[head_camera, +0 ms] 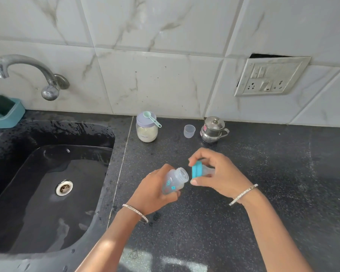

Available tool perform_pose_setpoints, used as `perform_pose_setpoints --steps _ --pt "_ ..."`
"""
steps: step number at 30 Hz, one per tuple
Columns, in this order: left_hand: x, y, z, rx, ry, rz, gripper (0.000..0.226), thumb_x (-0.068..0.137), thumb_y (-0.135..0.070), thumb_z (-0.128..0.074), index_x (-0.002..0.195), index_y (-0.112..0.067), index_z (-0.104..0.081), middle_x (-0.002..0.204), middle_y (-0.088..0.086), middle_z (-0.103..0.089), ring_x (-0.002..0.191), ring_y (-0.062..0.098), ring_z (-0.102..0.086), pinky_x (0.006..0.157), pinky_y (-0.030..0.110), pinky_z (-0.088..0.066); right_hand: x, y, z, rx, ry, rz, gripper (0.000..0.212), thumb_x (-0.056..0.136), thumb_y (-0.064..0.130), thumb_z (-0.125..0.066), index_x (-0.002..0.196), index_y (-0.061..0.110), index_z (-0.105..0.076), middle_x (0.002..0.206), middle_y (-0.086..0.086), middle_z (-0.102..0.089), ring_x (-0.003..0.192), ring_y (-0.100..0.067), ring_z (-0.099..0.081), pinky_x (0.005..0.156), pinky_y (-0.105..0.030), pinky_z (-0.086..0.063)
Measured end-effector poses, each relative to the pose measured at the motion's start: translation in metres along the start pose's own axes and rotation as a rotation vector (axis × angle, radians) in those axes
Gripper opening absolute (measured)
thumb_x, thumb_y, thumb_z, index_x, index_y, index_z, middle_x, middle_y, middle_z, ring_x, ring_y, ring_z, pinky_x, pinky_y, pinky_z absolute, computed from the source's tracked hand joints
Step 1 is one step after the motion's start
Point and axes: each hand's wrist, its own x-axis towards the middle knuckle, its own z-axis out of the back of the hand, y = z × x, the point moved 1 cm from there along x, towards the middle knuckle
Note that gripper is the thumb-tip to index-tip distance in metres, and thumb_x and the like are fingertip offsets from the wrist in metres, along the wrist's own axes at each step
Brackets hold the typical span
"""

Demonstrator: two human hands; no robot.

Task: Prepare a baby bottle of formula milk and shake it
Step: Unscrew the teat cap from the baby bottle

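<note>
My left hand (154, 190) grips a clear baby bottle (175, 180), tilted with its open mouth pointing right. Just beside that mouth, my right hand (218, 173) holds the teal screw ring with its teat (197, 172), separated from the bottle by a small gap. At the back of the dark counter stands a jar of pale formula powder (146, 131) with a lilac lid and a teal scoop (151, 118) lying on top. A small clear cap (189, 131) and a lidded steel pot (212, 130) stand to its right.
A wet black sink (47, 185) with a round drain fills the left, under a chrome tap (28, 73). A teal sponge holder (5, 112) sits at the sink's back left corner. A switch and socket plate (269, 76) is on the tiled wall.
</note>
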Motion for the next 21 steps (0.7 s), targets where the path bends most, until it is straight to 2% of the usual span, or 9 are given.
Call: perform_pose_setpoints --steps 2,4,7,10,12,14,17,19,21 --pt "0.000 0.004 -0.001 -0.008 -0.064 -0.006 0.050 0.076 -0.049 -0.074 0.116 -0.025 -0.053 0.105 -0.006 -0.061 0.096 0.019 -0.055 0.083 0.038 -0.047 0.002 -0.013 0.001 0.110 -0.126 -0.042 0.041 0.071 0.014 -0.094 0.090 0.037 -0.066 0.113 0.005 -0.072 0.099 -0.014 -0.072 0.086 -0.037 -0.060" --pt "0.000 0.008 -0.003 -0.022 -0.105 -0.004 0.051 0.079 -0.049 -0.078 0.117 -0.024 -0.055 0.107 -0.007 -0.060 0.099 0.017 -0.054 0.086 0.034 -0.045 0.003 -0.032 -0.003 0.183 -0.283 -0.109 0.036 0.071 0.018 -0.096 0.088 0.029 -0.066 0.108 -0.001 -0.075 0.092 -0.018 -0.076 0.080 -0.034 -0.062" --pt "-0.002 0.013 -0.009 -0.104 -0.114 0.007 0.046 0.081 -0.047 -0.079 0.113 -0.027 -0.055 0.102 -0.014 -0.061 0.094 0.010 -0.057 0.081 0.027 -0.046 0.004 -0.064 -0.017 0.175 -0.458 -0.198 0.035 0.072 0.017 -0.096 0.086 0.018 -0.063 0.102 0.003 -0.077 0.079 -0.010 -0.078 0.070 -0.024 -0.063" --pt "-0.005 0.018 -0.017 -0.163 -0.124 0.039 0.043 0.080 -0.047 -0.080 0.111 -0.031 -0.053 0.097 -0.017 -0.064 0.089 0.007 -0.059 0.076 0.021 -0.047 0.004 -0.095 -0.034 0.118 -0.528 -0.268 0.035 0.072 0.010 -0.096 0.081 0.013 -0.062 0.097 0.005 -0.077 0.063 -0.005 -0.074 0.060 -0.015 -0.058" --pt "-0.005 0.021 -0.023 -0.196 -0.138 0.069 0.042 0.080 -0.048 -0.080 0.108 -0.034 -0.052 0.093 -0.015 -0.065 0.084 0.006 -0.060 0.072 0.017 -0.045 0.004 -0.110 -0.044 0.072 -0.543 -0.309 0.033 0.073 0.008 -0.095 0.080 0.014 -0.063 0.089 0.003 -0.077 0.058 -0.013 -0.072 0.056 -0.012 -0.053" --pt "-0.005 0.025 -0.028 -0.235 -0.167 0.099 0.041 0.079 -0.049 -0.081 0.104 -0.039 -0.051 0.089 -0.015 -0.067 0.080 0.004 -0.060 0.070 0.014 -0.045 0.005 -0.116 -0.050 0.035 -0.559 -0.325 0.032 0.073 0.011 -0.095 0.081 0.018 -0.064 0.084 0.001 -0.077 0.062 -0.022 -0.073 0.059 -0.017 -0.057" --pt "-0.003 0.032 -0.035 -0.277 -0.203 0.139 0.042 0.077 -0.051 -0.082 0.102 -0.041 -0.050 0.090 -0.019 -0.068 0.080 0.003 -0.062 0.072 0.016 -0.048 0.008 -0.114 -0.057 -0.023 -0.544 -0.310 0.037 0.071 0.015 -0.097 0.094 0.018 -0.068 0.099 -0.005 -0.072 0.083 -0.029 -0.074 0.075 -0.046 -0.063" --pt "-0.001 0.035 -0.039 -0.282 -0.205 0.155 0.046 0.076 -0.051 -0.082 0.105 -0.039 -0.049 0.092 -0.018 -0.068 0.083 0.001 -0.062 0.072 0.015 -0.047 0.011 -0.108 -0.060 -0.062 -0.549 -0.282 0.045 0.069 0.015 -0.098 0.103 0.015 -0.069 0.105 -0.003 -0.068 0.093 -0.027 -0.072 0.083 -0.050 -0.062" --pt "0.003 0.037 -0.043 -0.277 -0.194 0.166 0.048 0.075 -0.049 -0.084 0.106 -0.038 -0.048 0.095 -0.018 -0.068 0.086 -0.003 -0.062 0.072 0.010 -0.044 0.012 -0.102 -0.060 -0.083 -0.549 -0.280 0.054 0.068 0.015 -0.098 0.113 0.012 -0.067 0.108 -0.005 -0.071 0.097 -0.027 -0.072 0.089 -0.048 -0.060"
